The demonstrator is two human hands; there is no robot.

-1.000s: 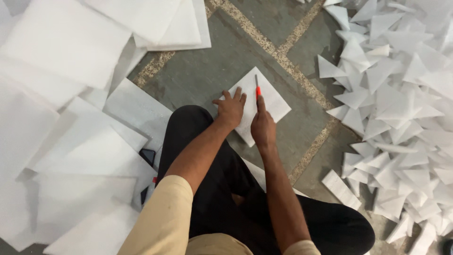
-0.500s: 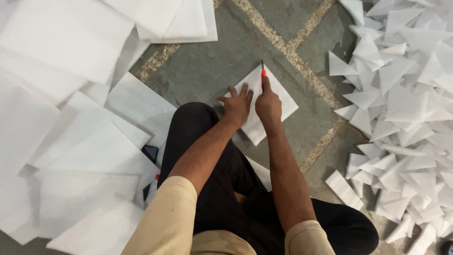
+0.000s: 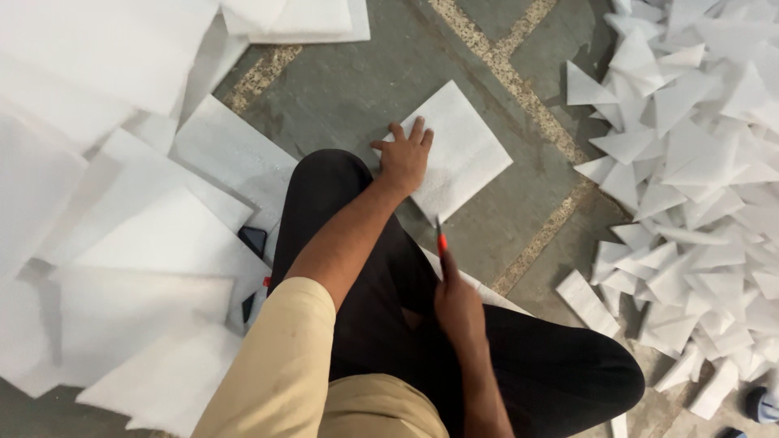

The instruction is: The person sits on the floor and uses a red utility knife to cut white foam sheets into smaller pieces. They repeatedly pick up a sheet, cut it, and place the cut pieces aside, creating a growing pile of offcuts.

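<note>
A square white foam sheet [image 3: 462, 150] lies on the grey floor in front of my knee. My left hand [image 3: 404, 156] presses flat on its near left part, fingers spread. My right hand [image 3: 457, 304] is pulled back over my black trouser leg, closed around a thin red cutter [image 3: 441, 240] whose tip points up toward the sheet's near edge. The cutter is off the sheet.
Large white foam sheets [image 3: 154, 235] are piled on the left and at the top. A heap of cut white triangles and strips [image 3: 698, 162] covers the right side. A dark phone [image 3: 252, 240] lies by my left knee. Pale tile seams [image 3: 519, 89] cross the floor.
My right hand has drawn the red cutter back from the sheet's far corner to above my leg. My left hand stays pressed on the sheet.
</note>
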